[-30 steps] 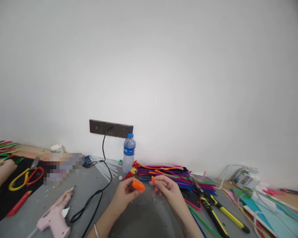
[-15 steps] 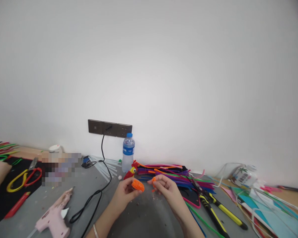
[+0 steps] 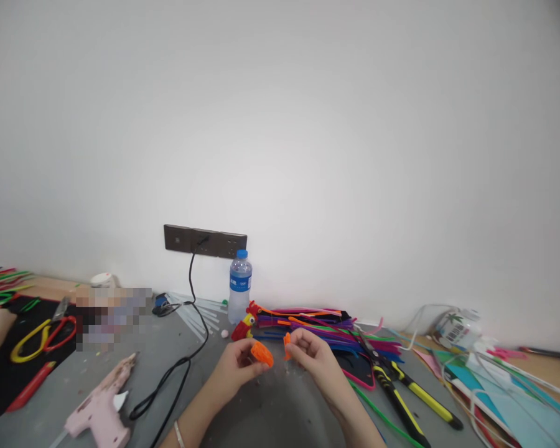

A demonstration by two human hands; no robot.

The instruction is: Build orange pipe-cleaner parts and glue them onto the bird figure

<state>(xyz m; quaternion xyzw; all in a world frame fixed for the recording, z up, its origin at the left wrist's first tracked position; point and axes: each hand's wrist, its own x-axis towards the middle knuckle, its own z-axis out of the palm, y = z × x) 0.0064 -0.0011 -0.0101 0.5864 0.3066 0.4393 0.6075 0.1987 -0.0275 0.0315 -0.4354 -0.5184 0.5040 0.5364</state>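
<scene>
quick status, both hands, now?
Left hand: closed on an orange pipe-cleaner coil.
Right hand: pinching a small orange pipe-cleaner piece.

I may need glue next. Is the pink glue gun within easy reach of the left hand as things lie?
Probably yes: the glue gun lies on the table to the left hand's own side, nothing between, but that hand holds an orange piece.

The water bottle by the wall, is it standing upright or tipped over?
Upright. The water bottle stands on the table with its blue cap on top.
</scene>
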